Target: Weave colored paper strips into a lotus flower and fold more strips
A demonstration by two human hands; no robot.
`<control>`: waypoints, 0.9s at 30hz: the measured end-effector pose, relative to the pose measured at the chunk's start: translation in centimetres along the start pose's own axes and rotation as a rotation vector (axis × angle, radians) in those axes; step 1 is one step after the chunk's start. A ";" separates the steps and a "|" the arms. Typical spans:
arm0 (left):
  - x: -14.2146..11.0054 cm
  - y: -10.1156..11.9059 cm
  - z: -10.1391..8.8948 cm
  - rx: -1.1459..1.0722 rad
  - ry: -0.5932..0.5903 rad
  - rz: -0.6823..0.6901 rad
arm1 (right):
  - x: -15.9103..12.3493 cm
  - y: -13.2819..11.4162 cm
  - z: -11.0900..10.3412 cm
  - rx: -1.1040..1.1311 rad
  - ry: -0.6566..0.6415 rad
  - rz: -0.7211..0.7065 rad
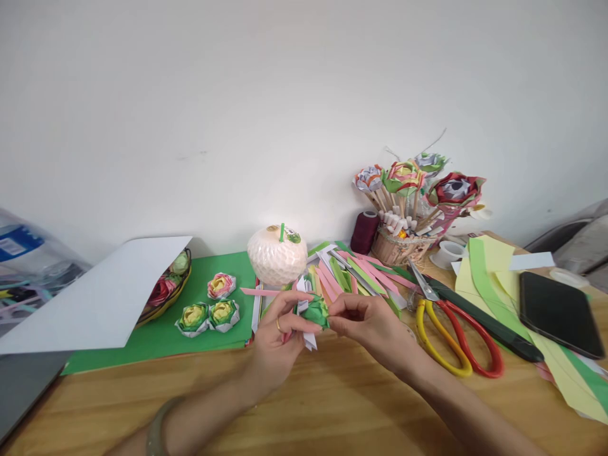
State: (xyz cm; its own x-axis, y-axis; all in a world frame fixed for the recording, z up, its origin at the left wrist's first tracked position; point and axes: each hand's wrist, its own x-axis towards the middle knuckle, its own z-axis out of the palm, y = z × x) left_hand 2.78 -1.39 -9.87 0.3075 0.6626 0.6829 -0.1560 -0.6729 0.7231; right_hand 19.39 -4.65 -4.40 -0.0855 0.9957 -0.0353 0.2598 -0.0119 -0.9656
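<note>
Above the front of the wooden table, my left hand (281, 332) is closed around a folded paper flower (315, 311) with green outer petals and white paper at its base. My right hand (368, 323) pinches the flower's right edge between thumb and forefinger. White paper tips stick out below the left fingers, and some of the flower is hidden behind them. Just behind the hands lies a heap of folded paper strips (351, 272) in pink, green and white. Three finished paper flowers (224, 315) rest on green paper (199, 342) to the left.
Red-and-yellow-handled scissors (456, 342), a black phone (558, 310) and yellow-green paper sheets lie at right. Behind them stands a basket (401, 247) of stemmed paper flowers beside a maroon thread spool (365, 232). A wrapped white coconut (277, 256) stands by the wall; white paper (104, 297) overhangs a flower basket.
</note>
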 end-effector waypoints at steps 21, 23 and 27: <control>1.2 0.6 0.4 -0.453 0.364 -0.739 | 0.2 0.4 -0.1 0.089 0.229 -0.109; 1.4 0.9 0.4 -0.513 0.365 -0.801 | 0.1 0.5 -0.3 -0.006 0.206 -0.244; 1.6 1.5 0.5 -0.568 0.324 -0.867 | -0.3 0.4 -0.1 -0.170 0.121 -0.494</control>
State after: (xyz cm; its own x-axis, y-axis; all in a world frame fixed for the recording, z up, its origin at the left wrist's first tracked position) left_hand 3.53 -1.56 -7.73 0.2728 0.9505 -0.1487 -0.4426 0.2613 0.8578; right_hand 19.62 -4.90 -4.75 -0.1278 0.8827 0.4522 0.3702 0.4654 -0.8040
